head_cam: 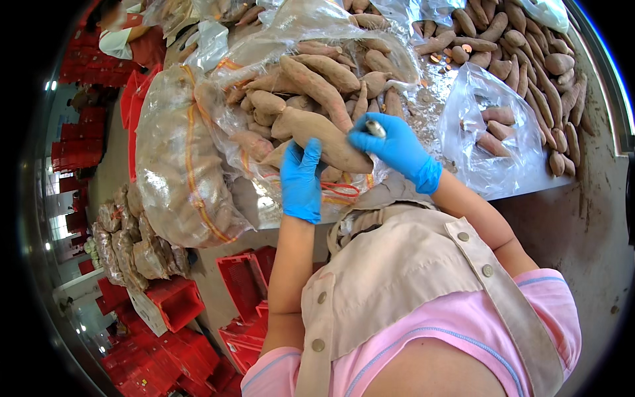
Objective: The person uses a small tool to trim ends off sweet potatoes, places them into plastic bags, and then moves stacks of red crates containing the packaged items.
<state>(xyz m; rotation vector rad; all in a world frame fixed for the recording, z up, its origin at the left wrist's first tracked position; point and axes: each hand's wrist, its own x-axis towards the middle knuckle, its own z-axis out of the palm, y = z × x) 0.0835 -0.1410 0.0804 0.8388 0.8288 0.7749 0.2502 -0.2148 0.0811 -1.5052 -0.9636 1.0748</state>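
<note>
My left hand (302, 181), in a blue glove, holds a large sweet potato (330, 141) from its near side, thumb and fingers around it. At the sweet potato's right end is my right hand (397, 146), also gloved in blue. A small tool with a pale, shiny handle (375, 129) is gripped in that hand; its blade or tip is hidden. Behind the held sweet potato, more sweet potatoes (317, 87) lie heaped in an opened clear plastic bag (292, 30).
A full plastic sack (178, 164) stands at the left. On the right are a clear bag with several sweet potatoes (496, 173) and a loose heap of them (540, 74). Cut orange pieces (435, 58) lie behind. Red crates (243, 283) stand below left; another person (134, 37) is far left.
</note>
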